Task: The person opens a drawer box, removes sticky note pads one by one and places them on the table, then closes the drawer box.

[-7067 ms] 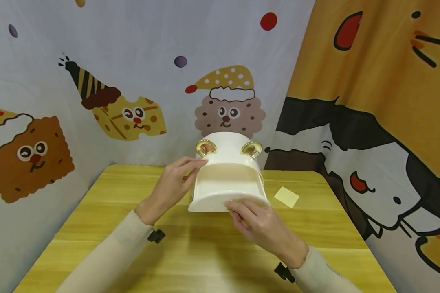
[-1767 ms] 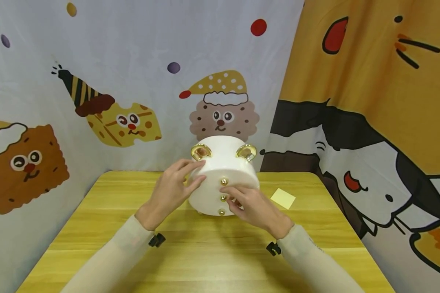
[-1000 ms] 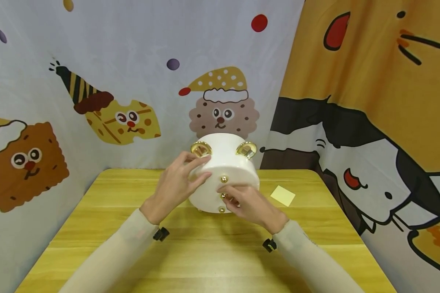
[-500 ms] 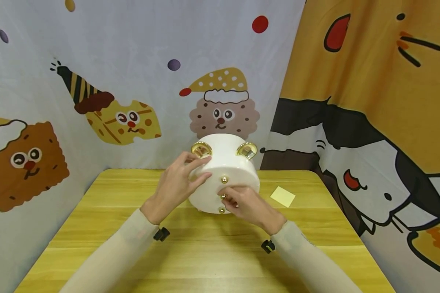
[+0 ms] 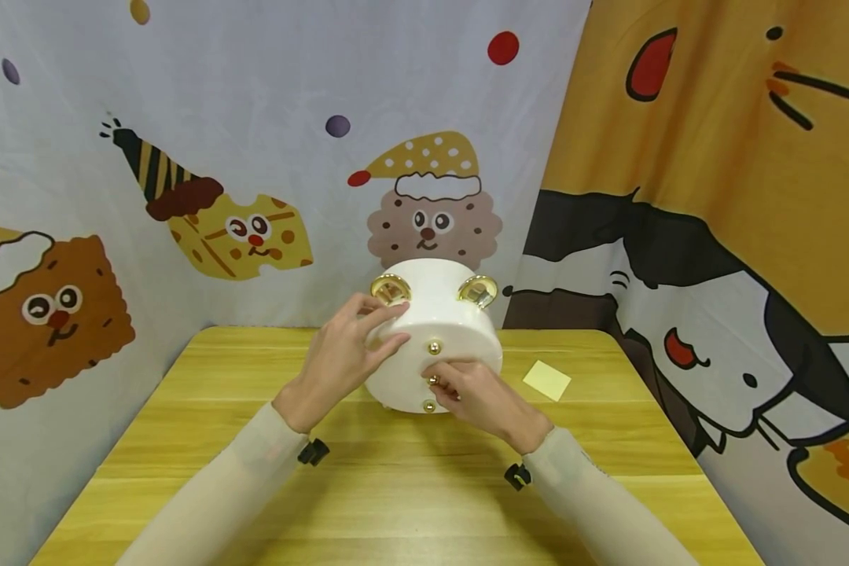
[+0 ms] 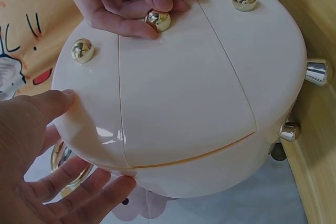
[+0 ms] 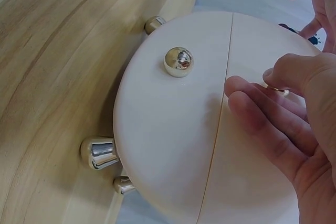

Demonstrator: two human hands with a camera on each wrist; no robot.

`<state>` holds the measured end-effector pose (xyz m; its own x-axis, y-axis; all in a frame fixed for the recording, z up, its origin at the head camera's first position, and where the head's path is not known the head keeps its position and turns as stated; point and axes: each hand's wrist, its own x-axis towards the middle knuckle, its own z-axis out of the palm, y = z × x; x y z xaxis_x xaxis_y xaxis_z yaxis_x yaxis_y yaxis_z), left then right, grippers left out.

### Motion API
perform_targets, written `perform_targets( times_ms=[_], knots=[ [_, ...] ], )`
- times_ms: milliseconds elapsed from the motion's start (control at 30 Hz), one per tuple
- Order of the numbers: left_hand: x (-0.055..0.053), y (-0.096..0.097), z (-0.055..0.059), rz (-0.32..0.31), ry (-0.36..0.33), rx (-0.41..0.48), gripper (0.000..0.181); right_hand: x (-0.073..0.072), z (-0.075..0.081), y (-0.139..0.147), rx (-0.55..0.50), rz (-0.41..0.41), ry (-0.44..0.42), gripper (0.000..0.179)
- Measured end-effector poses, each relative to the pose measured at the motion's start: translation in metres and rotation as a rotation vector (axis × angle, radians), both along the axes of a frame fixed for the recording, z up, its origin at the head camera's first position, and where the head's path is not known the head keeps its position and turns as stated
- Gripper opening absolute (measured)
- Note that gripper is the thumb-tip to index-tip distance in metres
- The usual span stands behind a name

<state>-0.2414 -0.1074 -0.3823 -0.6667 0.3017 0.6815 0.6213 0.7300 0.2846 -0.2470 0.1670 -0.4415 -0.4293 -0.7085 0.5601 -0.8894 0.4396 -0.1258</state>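
Observation:
A white rounded jewelry box (image 5: 435, 289) stands at the back middle of the table, with gold ear-like rings on top. Its drawer fronts lie flush, each with a round gold knob. My right hand (image 5: 477, 395) pinches the middle knob (image 6: 160, 23) between thumb and index finger, its other fingers lying against the front. The upper knob (image 6: 82, 50) and lower knob (image 7: 179, 61) are untouched. At the box's upper left edge, my left hand (image 5: 339, 352) holds on, thumb on the front and fingertips on the curved top beside the left ear ring (image 5: 389, 287).
A pale yellow paper square (image 5: 547, 380) lies to the right of the box on the wood-grain table (image 5: 382, 503). Short metallic feet (image 7: 101, 153) support the box. Cartoon-printed cloth (image 5: 255, 141) hangs close behind the table and along its sides.
Around seven seconds ago a drawer was pulled out, my right hand at its front; now it is in. My right hand has since moved to the middle knob. The last second shows hardly any movement.

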Motion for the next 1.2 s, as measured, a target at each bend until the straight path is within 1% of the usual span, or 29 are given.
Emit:
perform_targets(
  times_ms=[467,633,900,1200],
  knots=[
    [-0.001,0.0,0.001,0.008,-0.012,-0.011,0.045,0.001,0.0,0.0,0.013,-0.013,0.021,0.026],
    [0.0,0.001,0.001,0.009,-0.001,-0.016,0.045,0.002,-0.001,0.001,0.018,-0.013,0.026,0.025],
    [0.001,0.002,0.002,0.005,0.026,-0.026,0.046,0.006,-0.001,0.002,0.013,0.002,0.029,0.026],
    [0.001,0.001,0.0,0.011,0.021,-0.027,0.045,0.013,0.002,0.001,0.026,0.004,0.042,0.025]
  ],
)
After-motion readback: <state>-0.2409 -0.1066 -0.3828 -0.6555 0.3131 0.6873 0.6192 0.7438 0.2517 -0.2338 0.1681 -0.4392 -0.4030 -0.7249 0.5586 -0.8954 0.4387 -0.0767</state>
